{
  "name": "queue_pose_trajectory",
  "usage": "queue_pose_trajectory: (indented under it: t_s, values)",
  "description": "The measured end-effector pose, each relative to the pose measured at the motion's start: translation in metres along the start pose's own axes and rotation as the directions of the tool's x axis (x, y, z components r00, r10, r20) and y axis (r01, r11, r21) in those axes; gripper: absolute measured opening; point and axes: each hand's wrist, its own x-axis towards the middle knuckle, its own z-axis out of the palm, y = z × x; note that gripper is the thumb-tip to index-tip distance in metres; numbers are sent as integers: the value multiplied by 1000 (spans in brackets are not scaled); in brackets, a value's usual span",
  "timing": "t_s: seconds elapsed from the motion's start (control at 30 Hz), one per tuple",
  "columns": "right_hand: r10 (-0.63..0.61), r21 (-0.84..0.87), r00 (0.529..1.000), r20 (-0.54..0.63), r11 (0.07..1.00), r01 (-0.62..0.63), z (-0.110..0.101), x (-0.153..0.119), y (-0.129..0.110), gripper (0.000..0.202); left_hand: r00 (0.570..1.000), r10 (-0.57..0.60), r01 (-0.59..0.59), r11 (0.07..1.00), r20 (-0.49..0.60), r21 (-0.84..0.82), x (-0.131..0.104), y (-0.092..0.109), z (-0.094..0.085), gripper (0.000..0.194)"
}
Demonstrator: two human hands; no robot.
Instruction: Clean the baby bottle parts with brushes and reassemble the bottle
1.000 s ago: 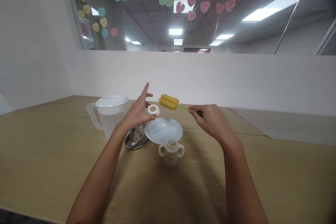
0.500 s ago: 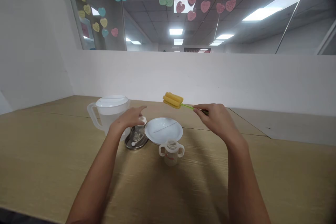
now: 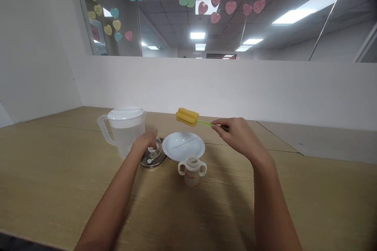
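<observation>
From my end of the feed, the nearest thing is the two-handled bottle (image 3: 192, 177), upright just in front of the white bowl (image 3: 183, 152). Its mouth is uncovered, so closing it up counts as undone, and the loose parts lie apart from it. Left of the bowl sits the metal tray (image 3: 152, 166), with a small white-tipped piece (image 3: 149, 161) on it. The left hand (image 3: 146, 140) is down over that tray, fingers curled in close at a white ring (image 3: 153, 150); I cannot tell whether they grip it or have let it go (motion blur, sadly).

Right of the bowl and above the table, the right hand (image 3: 235, 133) pinches the handle of the yellow sponge brush (image 3: 187, 117), whose head hangs above the bowl's far side, clear of the bottle. Whether any scrubbing is done, I can't judge.

Behind and left of the bowl stands the lidded pitcher (image 3: 129, 138). The wood-toned tabletop (image 3: 76, 188) spreads all around the bowl to a plain white wall (image 3: 212, 86). Above that, far beyond the bowl, a glass panel (image 3: 165, 19) carries heart-shaped notes (image 3: 230, 7), with ceiling lights (image 3: 197, 35) showing in it.
</observation>
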Motion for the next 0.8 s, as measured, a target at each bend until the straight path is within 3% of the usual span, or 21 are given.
queue_pose_trajectory:
  t_s: [0.43,0.8]
  values:
    - [-7,43,1000,9,999,7,-3,-1,-4,29,998,-56,57,998,31,-14,17,2,24,66]
    - [-2,35,1000,23,999,1,-4,-1,-4,28,990,-144,144,987,4,-72,20,4,35,78]
